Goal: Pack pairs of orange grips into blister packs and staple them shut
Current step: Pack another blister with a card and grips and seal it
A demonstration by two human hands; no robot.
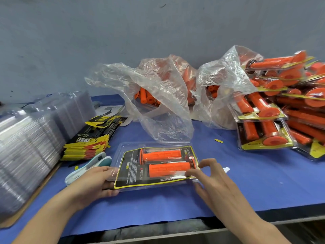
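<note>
A clear blister pack [130,150] lies flat on the blue cloth in front of me, holding a black and yellow card and two orange grips [161,154] side by side. My left hand [95,182] grips the pack's left edge, thumb on top. My right hand [211,178] rests at the pack's right end, fingers curled, fingertips touching the plastic near the lower grip. A white and teal stapler [91,166] lies just left of the pack, behind my left hand.
Stacked empty clear blisters [31,138] fill the left side, with a pile of printed cards [88,145] beside them. Two plastic bags of loose orange grips [158,95] sit behind the pack. Finished packs [274,120] are heaped at the right. The table edge [175,233] runs close below.
</note>
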